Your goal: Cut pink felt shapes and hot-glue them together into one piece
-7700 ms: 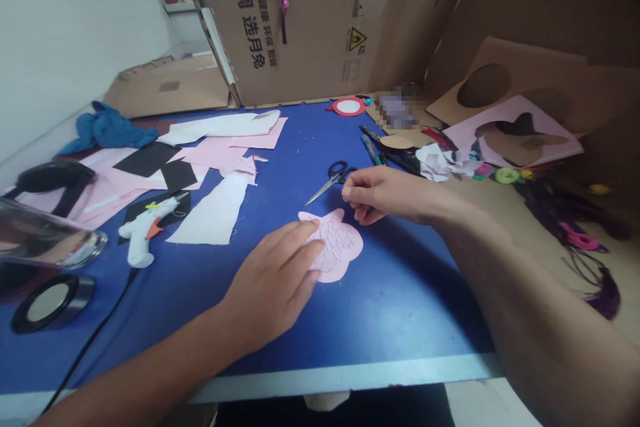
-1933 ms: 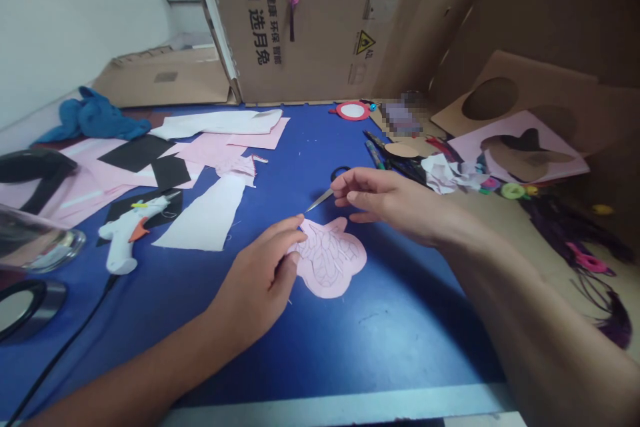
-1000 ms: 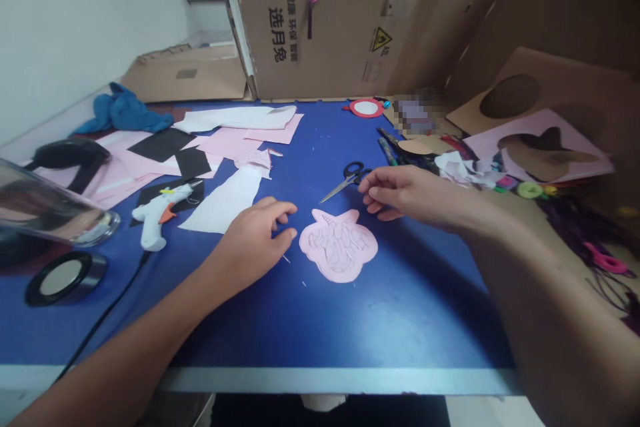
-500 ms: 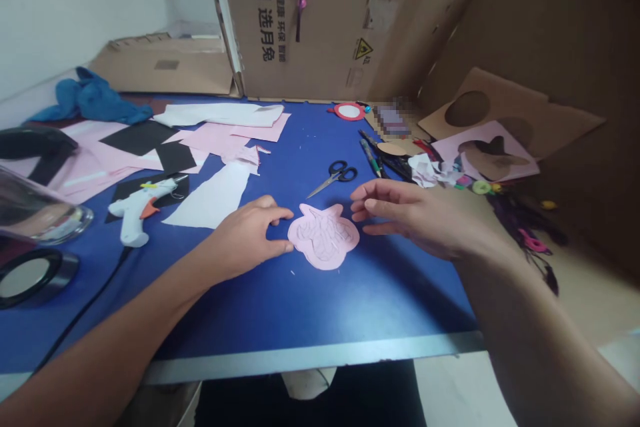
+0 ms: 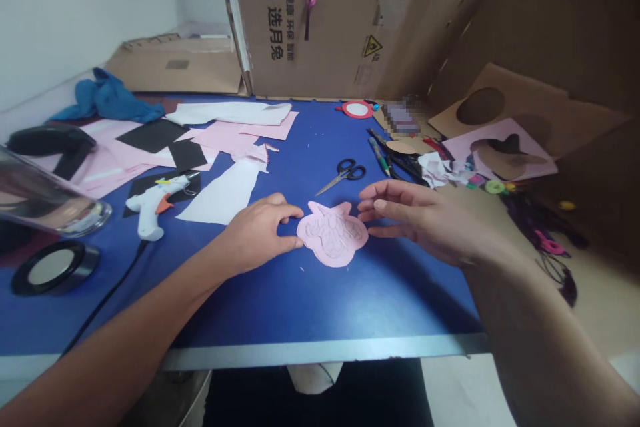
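Note:
A pink flower-shaped cutout point(image 5: 333, 240) with pencil-like lines drawn on it lies flat on the blue table. My left hand point(image 5: 257, 230) is at its left edge, thumb and fingers apart, the thumb tip at or just touching the rim. On the other side, my right hand point(image 5: 415, 217) hovers by the right edge with its fingers loosely spread and nothing in them. Whether it touches the cutout I cannot tell. Just beyond the cutout, a pair of black-handled scissors point(image 5: 343, 174) rests with its blades pointing toward the left.
At left are a white glue gun point(image 5: 153, 207) with a black cord, a tape roll point(image 5: 55, 268), a clear container point(image 5: 65, 197) and pink, black and white sheets. Pens point(image 5: 379, 157), crumpled paper point(image 5: 440, 169) and a pink sheet with a cut-out hole point(image 5: 537, 159) lie at right. Cardboard stands behind.
The whole view has shifted slightly, so everything appears a little farther right. Both hands and the pink cutout keep about the same places relative to each other.

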Demonstrator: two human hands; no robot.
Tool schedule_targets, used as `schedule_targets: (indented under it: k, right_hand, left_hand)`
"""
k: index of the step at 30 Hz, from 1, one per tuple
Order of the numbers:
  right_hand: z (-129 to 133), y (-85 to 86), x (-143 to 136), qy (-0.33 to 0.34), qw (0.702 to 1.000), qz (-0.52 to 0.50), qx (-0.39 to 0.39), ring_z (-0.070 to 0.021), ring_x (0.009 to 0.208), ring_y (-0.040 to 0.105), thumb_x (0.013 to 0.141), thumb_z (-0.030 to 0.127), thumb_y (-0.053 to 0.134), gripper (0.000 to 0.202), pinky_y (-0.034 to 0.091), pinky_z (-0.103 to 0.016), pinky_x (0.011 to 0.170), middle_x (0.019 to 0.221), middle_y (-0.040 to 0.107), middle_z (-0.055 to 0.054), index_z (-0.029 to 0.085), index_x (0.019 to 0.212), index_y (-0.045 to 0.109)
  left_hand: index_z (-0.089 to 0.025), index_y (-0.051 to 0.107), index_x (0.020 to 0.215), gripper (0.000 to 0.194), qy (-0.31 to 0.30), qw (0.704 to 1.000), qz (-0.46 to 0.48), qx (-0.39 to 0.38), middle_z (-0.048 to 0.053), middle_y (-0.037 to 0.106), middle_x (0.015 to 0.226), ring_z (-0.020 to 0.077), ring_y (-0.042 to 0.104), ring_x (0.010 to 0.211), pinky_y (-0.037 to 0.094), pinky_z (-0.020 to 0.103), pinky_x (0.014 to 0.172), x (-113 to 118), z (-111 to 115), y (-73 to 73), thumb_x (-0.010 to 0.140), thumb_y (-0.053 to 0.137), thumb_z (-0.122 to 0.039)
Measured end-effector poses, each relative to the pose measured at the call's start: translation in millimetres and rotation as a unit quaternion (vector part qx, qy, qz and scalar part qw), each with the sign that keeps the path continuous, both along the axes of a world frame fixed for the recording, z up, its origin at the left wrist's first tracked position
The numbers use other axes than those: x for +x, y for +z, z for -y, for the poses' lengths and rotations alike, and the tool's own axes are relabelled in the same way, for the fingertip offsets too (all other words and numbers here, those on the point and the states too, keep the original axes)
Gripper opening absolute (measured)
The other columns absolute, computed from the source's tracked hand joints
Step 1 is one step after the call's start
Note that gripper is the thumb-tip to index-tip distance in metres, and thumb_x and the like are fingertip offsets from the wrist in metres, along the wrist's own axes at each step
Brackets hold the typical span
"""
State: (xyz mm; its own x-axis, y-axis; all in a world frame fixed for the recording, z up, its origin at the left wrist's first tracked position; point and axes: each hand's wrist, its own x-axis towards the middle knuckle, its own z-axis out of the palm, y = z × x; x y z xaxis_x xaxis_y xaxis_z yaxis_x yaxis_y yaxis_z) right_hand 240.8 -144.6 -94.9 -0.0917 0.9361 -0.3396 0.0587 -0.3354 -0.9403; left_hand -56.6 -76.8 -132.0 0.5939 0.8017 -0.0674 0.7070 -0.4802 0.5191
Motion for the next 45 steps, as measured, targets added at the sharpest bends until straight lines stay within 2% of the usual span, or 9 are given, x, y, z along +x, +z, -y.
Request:
schedule_targets:
  k: [5,13,29,32,34,36,38,40,45]
  right_hand:
    - [1,-3.8,2,0.010,1.000,-0.022,-0.003,-0.0274,0.111,0.070,0.086,0.050,0.091,0.037,0.057,-0.050,0.101,0.115,0.077,-0.008,0.027,0.109,0.075]
    - [1,-7.0,3,0.014,0.999,-0.048,-0.003,-0.0263,0.111,0.071,0.088,0.048,0.091,0.034,0.059,-0.047,0.100,0.116,0.078,-0.008,0.026,0.110,0.076]
    - [5,-4.1,1,0.011,0.999,-0.035,0.002,-0.0277,0.112,0.072,0.087,0.048,0.089,0.036,0.061,-0.049,0.101,0.120,0.078,-0.011,0.025,0.111,0.075]
    - [5,-3.9,1,0.013,1.000,-0.004,0.019,-0.0276,0.111,0.072,0.088,0.050,0.087,0.036,0.061,-0.048,0.099,0.117,0.077,-0.009,0.025,0.111,0.075]
    - [7,-6.7,3,0.020,0.996,0.068,0.061,-0.0282,0.110,0.072,0.093,0.050,0.081,0.031,0.060,-0.047,0.098,0.113,0.077,-0.009,0.026,0.112,0.075]
    - [12,-11.9,6,0.036,0.971,0.186,0.146,-0.0288,0.108,0.072,0.101,0.044,0.070,0.021,0.057,-0.049,0.099,0.112,0.077,-0.008,0.027,0.111,0.077]
    - [21,-18.5,9,0.063,0.916,0.305,0.253,-0.0290,0.109,0.072,0.107,0.033,0.059,0.021,0.055,-0.049,0.101,0.115,0.076,-0.009,0.029,0.110,0.080]
    - [32,-24.8,13,0.101,0.864,0.370,0.326,-0.0286,0.113,0.072,0.108,0.022,0.052,0.030,0.056,-0.048,0.099,0.124,0.073,-0.010,0.030,0.115,0.080]
    - [57,-35.7,14,0.165,0.811,0.429,0.363,-0.0289,0.112,0.073,0.101,0.008,0.049,0.045,0.059,-0.046,0.089,0.129,0.071,-0.012,0.032,0.120,0.081]
  left_hand:
    - [-0.026,0.079,0.124,0.041,-0.006,1.000,0.013,0.004,0.004,0.069,0.111,0.0225,0.069,0.098,0.054,0.037,0.088,0,1,-0.4,0.085,0.081,-0.038]
    - [-0.027,0.080,0.123,0.040,0.002,1.000,0.009,-0.002,0.003,0.069,0.109,0.0226,0.069,0.099,0.053,0.036,0.087,2,2,1.6,0.085,0.081,-0.037]
    - [-0.025,0.079,0.122,0.040,-0.009,1.000,0.020,-0.010,0.004,0.071,0.109,0.0213,0.069,0.094,0.054,0.035,0.085,-1,-2,1.9,0.084,0.077,-0.037]
    - [-0.026,0.080,0.122,0.039,-0.004,1.000,0.018,-0.015,0.004,0.069,0.109,0.0212,0.069,0.094,0.054,0.035,0.085,-1,-2,2.9,0.084,0.077,-0.037]
    - [-0.027,0.080,0.121,0.039,-0.004,1.000,0.020,-0.019,0.004,0.069,0.109,0.0215,0.069,0.095,0.054,0.034,0.084,-1,-2,3.7,0.084,0.077,-0.038]
    - [-0.027,0.080,0.121,0.039,-0.005,1.000,0.021,-0.022,0.004,0.069,0.108,0.0215,0.068,0.095,0.054,0.034,0.084,-1,-3,4.3,0.084,0.077,-0.038]
    - [-0.026,0.080,0.121,0.039,-0.006,1.000,0.019,-0.024,0.004,0.069,0.108,0.0213,0.068,0.094,0.053,0.034,0.084,-1,-3,4.5,0.084,0.076,-0.038]
    - [-0.026,0.080,0.122,0.040,-0.007,1.000,0.017,-0.024,0.004,0.068,0.107,0.0212,0.067,0.094,0.053,0.034,0.084,0,-3,4.5,0.084,0.076,-0.037]
    - [-0.025,0.081,0.123,0.042,-0.014,1.000,0.017,-0.022,0.004,0.068,0.107,0.0215,0.067,0.094,0.052,0.035,0.084,0,-3,4.3,0.083,0.075,-0.037]
